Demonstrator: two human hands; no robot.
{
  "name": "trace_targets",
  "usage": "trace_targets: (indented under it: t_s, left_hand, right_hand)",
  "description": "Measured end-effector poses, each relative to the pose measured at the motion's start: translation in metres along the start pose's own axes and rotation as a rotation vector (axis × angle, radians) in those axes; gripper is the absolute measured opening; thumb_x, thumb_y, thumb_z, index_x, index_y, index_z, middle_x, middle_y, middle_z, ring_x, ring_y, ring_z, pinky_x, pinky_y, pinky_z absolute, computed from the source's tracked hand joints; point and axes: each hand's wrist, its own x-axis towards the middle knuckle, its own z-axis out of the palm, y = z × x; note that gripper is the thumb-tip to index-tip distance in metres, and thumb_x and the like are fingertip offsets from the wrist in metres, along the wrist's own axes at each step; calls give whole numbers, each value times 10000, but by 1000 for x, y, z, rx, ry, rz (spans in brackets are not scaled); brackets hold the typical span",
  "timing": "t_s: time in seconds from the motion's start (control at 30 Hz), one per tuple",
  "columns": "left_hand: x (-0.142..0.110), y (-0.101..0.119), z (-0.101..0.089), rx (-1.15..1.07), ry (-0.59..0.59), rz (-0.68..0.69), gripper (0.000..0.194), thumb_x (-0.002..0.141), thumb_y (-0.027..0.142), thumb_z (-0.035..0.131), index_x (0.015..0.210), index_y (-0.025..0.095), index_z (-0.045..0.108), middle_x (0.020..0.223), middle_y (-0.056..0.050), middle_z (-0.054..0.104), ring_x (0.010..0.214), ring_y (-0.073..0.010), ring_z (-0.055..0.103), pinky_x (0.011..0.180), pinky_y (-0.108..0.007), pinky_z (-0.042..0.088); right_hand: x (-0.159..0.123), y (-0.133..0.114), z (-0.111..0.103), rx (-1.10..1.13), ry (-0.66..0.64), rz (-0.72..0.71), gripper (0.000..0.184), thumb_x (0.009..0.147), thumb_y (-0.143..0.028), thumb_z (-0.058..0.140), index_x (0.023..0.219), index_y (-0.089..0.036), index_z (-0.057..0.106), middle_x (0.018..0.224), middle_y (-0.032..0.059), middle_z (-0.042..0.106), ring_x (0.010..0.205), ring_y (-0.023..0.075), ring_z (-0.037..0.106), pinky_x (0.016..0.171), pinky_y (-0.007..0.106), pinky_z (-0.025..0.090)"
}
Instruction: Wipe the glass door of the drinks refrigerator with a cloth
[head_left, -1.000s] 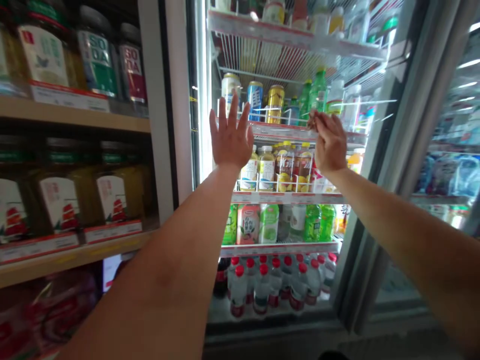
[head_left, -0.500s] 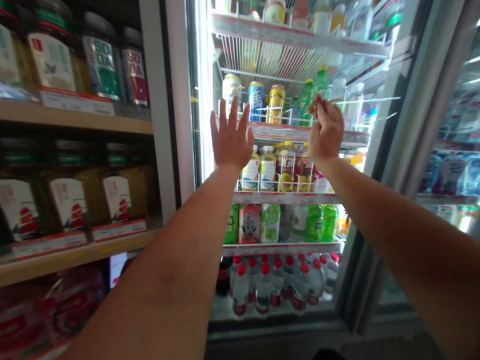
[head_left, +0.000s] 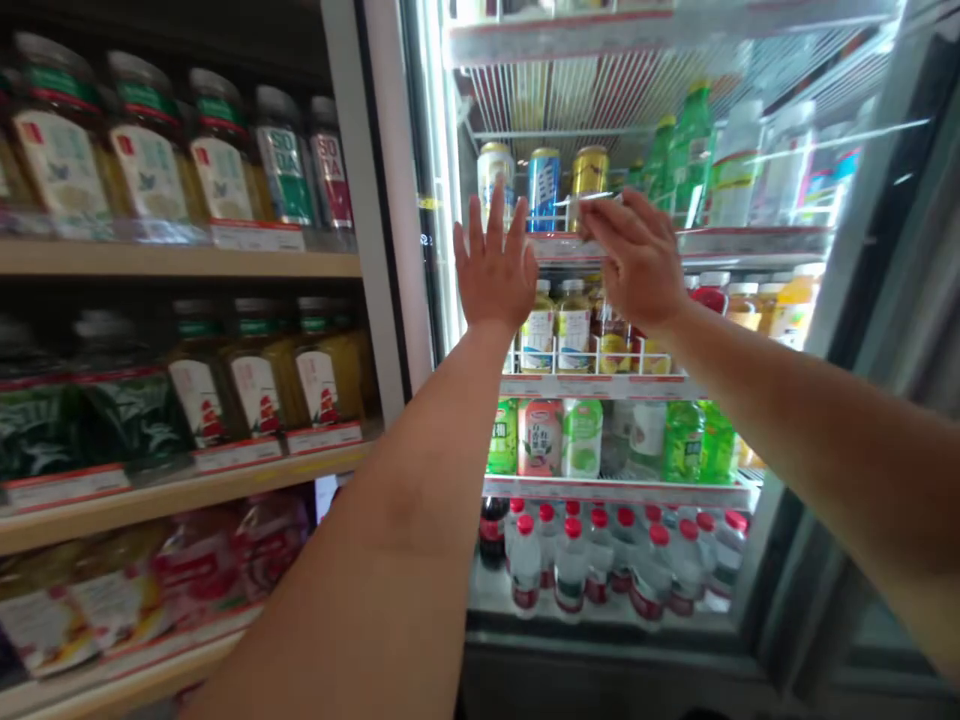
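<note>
My left hand point(head_left: 495, 268) is held up flat with its fingers spread, in front of the drinks cooler. It appears to be against the glass door, though contact is hard to confirm. Behind its fingertips stand a white can point(head_left: 495, 165) and a blue can point(head_left: 544, 190). My right hand point(head_left: 641, 265) is raised to the right of it, fingers pressed together and pointing left. A small brownish patch shows at its fingertips; whether it is a held thing or a reflection is unclear. Beyond that hand are a gold can point(head_left: 590, 172) and green bottles point(head_left: 691, 150).
Inside the cooler, bottled drinks fill the lower shelves, with red-capped water bottles point(head_left: 572, 570) at the bottom. On the left, a wooden shelf point(head_left: 180, 258) carries several juice bottles point(head_left: 64, 140). A metal door frame point(head_left: 817, 530) runs down the right side.
The view has turned left, so more of the side shelves shows. My right hand has moved left from the green bottles toward the gold can. My left hand stays spread.
</note>
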Motion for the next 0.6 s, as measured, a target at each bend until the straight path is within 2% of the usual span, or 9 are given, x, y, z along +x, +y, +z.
trace_targets:
  t_s: [0.07, 0.2, 0.23, 0.27, 0.37, 0.4, 0.43, 0.53, 0.6]
  left_hand:
    - [0, 0, -1, -11, 9, 7, 618, 1003, 277, 389, 1620, 292, 422, 1720, 84, 210, 1631, -210, 47, 1364, -498, 4]
    - [0, 1, -2, -28, 1, -5, 618, 996, 280, 400, 1613, 301, 427, 1719, 86, 209, 1631, -214, 64, 1364, -504, 12]
    - [1, 1, -2, -29, 1, -10, 616, 996, 280, 403, 1611, 311, 426, 1717, 92, 215, 1631, -210, 69, 1365, -499, 16]
    - [1, 1, -2, -30, 3, -12, 615, 997, 280, 404, 1610, 320, 425, 1715, 96, 220, 1630, -208, 74, 1365, -497, 20]
    - [1, 0, -2, -23, 11, 0, 612, 1002, 280, 401, 1614, 301, 424, 1717, 74, 231, 1630, -220, 83, 1364, -505, 36]
    - [1, 0, -1, -27, 13, 3, 613, 1001, 279, 404, 1614, 293, 426, 1718, 66, 233, 1630, -226, 84, 1364, -511, 37]
    - [1, 0, -1, -36, 17, 5, 614, 1000, 279, 408, 1614, 292, 429, 1718, 64, 234, 1630, -230, 85, 1364, -516, 36]
    - [0, -1, 0, -67, 37, 9, 610, 996, 279, 421, 1605, 314, 444, 1713, 72, 250, 1630, -229, 89, 1363, -523, 40]
    - [0, -1, 0, -63, 47, 21, 608, 997, 279, 417, 1604, 306, 446, 1713, 58, 257, 1629, -235, 100, 1361, -525, 44]
  right_hand:
    - [2, 1, -6, 20, -62, -46, 576, 981, -195, 397, 1524, -282, 569, 1568, -61, 516, 1523, 265, 380, 1290, 494, 329]
    - [-1, 13, -15, -38, 155, 258, 609, 956, -159, 360, 1528, -202, 568, 1574, 9, 514, 1510, 290, 379, 1288, 510, 324]
    - [-3, 15, -15, -50, 174, 287, 617, 954, -166, 366, 1542, -188, 549, 1591, 19, 492, 1519, 305, 362, 1290, 526, 317]
    - [-5, 15, -15, -52, 151, 260, 615, 959, -183, 377, 1555, -189, 530, 1606, 17, 473, 1529, 313, 346, 1292, 536, 312]
    - [-7, 12, -11, 1, -39, 20, 571, 1000, -233, 383, 1551, -269, 525, 1609, -41, 467, 1546, 291, 337, 1302, 523, 312]
    - [-5, 11, -9, 21, -69, -11, 563, 1007, -230, 367, 1543, -281, 533, 1601, -51, 475, 1543, 283, 347, 1303, 524, 315]
    - [-2, 10, -8, 31, -54, 17, 568, 1011, -216, 342, 1542, -275, 535, 1597, -46, 481, 1540, 279, 354, 1305, 531, 314]
    - [8, 8, -4, 18, 125, 270, 623, 992, -167, 300, 1581, -244, 491, 1621, -16, 446, 1558, 279, 318, 1313, 552, 295]
    - [11, 3, -3, 9, 142, 292, 652, 980, -144, 301, 1592, -292, 469, 1636, -52, 419, 1580, 273, 273, 1316, 565, 279]
